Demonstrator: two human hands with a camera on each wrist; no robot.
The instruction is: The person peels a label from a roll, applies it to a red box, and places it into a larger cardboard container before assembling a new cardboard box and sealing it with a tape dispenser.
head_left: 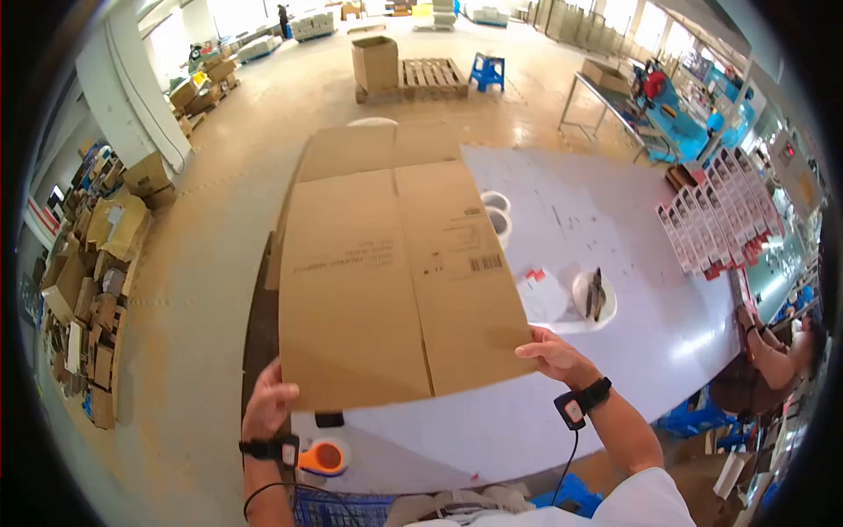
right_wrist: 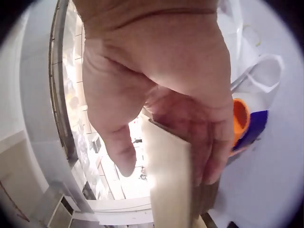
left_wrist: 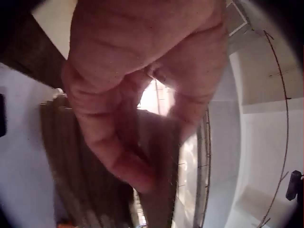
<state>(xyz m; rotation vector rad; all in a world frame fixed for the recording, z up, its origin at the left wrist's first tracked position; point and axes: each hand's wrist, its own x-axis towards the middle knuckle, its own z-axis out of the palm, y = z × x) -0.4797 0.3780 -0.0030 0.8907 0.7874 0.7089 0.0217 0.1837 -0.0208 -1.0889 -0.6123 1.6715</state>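
Note:
A large brown cardboard box point(head_left: 378, 272), flat-looking with printing on its top face and a seam down its middle, spans the space before me, tilted over the table. My left hand point(head_left: 270, 402) grips its near left corner, thumb on top. At the near right edge my right hand point(head_left: 555, 356) holds the cardboard between thumb and fingers. In the left wrist view the curled fingers of the left hand point(left_wrist: 142, 95) wrap the cardboard's edge. The right wrist view has the cardboard edge point(right_wrist: 168, 161) between the thumb and fingers of the right hand point(right_wrist: 156, 80).
On the pale table point(head_left: 632, 228) are white tape rolls point(head_left: 497, 218), a white tray point(head_left: 606, 307) with pliers point(head_left: 596, 290), and an orange-cored tape roll point(head_left: 323, 458) near the left hand. Printed packages point(head_left: 720, 215) stand at right, near another person's arm point(head_left: 766, 351).

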